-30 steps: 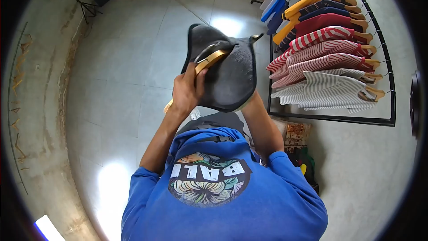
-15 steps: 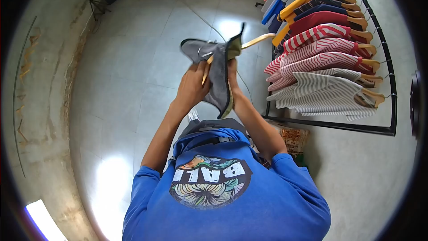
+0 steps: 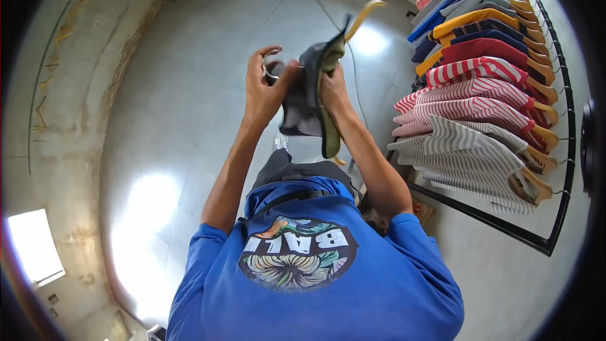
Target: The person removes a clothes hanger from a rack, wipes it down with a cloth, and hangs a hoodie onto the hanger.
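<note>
A dark grey cloth item (image 3: 298, 113) with black edging and an olive-green underside is held up in front of my body. My right hand (image 3: 334, 91) is closed on its green side. A wooden hanger (image 3: 358, 22) sticks out above the cloth at the upper right, and a wooden tip shows below it; its middle is hidden. My left hand (image 3: 265, 88) is left of the cloth, with fingers and thumb apart in a curve around a thin silvery hook. The thumb tip is near the cloth; whether it touches is unclear.
On the right stands a black rack (image 3: 492, 215) with several shirts (image 3: 470, 91) on wooden hangers. A thin cable (image 3: 355, 69) crosses the grey tiled floor (image 3: 208, 88). A shoe (image 3: 281, 143) shows below the cloth, and a concrete wall (image 3: 82, 151) is at the left.
My left hand has opened from its grip on the hanger and cloth and moved up and left. The cloth has turned edge-on, its green side showing. The view has shifted, with the rack appearing further right.
</note>
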A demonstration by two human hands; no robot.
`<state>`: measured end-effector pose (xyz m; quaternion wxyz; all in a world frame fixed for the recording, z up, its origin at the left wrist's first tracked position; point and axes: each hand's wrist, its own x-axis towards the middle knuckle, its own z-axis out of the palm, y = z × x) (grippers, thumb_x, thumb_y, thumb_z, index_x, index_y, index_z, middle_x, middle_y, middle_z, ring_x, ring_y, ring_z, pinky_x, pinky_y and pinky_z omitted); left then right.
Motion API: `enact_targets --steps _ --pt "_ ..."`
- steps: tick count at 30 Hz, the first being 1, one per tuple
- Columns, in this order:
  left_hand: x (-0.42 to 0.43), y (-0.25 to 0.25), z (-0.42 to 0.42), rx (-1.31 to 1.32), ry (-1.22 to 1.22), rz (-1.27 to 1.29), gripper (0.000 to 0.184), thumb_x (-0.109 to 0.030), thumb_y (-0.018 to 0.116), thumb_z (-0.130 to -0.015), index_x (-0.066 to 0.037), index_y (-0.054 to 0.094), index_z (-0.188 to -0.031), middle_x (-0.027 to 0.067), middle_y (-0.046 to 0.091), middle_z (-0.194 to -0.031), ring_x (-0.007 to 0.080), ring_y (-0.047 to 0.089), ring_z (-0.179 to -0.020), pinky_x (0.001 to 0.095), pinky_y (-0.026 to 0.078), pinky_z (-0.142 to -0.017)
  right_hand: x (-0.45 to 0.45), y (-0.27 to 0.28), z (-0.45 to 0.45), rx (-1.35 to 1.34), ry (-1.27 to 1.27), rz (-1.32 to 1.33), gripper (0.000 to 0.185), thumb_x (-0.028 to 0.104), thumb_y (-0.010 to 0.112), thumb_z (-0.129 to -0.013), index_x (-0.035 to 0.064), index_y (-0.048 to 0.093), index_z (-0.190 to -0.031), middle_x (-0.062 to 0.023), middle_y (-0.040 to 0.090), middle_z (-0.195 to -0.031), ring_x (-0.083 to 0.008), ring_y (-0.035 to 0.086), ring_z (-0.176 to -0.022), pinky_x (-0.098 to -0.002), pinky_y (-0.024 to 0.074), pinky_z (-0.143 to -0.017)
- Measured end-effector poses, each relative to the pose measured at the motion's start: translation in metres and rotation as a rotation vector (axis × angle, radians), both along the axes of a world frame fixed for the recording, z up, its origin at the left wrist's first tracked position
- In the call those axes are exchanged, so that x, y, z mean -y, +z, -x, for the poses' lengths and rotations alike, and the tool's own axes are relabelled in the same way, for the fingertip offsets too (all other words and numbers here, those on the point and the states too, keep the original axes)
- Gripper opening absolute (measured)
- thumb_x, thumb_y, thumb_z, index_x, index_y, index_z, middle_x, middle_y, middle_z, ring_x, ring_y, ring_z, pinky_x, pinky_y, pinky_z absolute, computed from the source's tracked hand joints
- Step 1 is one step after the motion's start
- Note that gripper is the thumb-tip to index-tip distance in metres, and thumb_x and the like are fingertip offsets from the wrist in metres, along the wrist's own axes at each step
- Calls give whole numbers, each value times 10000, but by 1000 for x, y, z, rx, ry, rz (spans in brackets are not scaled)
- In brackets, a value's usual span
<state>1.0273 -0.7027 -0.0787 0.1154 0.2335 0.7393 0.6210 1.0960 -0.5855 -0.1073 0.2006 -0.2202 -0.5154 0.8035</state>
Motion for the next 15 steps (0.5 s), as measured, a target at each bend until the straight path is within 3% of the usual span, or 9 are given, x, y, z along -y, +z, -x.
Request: enact_targets --steps 2,7,10,15 --pt "-7 8 -8 -270 98 -52 328 -299 658 -861 -33 598 -1044 47 596 -903 126 553 -891 296 446 -789 -11 -10 0 122 110 -66 334 -43 373 -796 2 486 -1107 -83 561 -1049 -134 554 -932 -274 481 -771" --pt "-1 4 4 -493 179 188 280 -260 684 -835 9 612 -868 62 612 -920 166 563 -913 318 459 -770 14 -6 -7 12 -9 21 299 1 383 -847 6 514 -1116 -69 586 -1002 -131 558 -914 -275 465 -792" --pt "-4 -17 20 46 52 -6 292 -283 673 -850 -25 647 -984 34 613 -996 100 542 -919 287 437 -830 22 16 -12 -134 23 49 268 38 387 -878 6 553 -1085 -55 608 -936 -129 563 -879 -262 456 -771" --pt "-13 -34 25 303 -279 -329 228 -215 671 -849 4 673 -914 109 587 -1132 162 547 -1006 291 440 -823 26 19 2 -79 -27 -187 240 48 398 -892 -2 565 -1057 -40 615 -898 -129 563 -858 -258 453 -743"
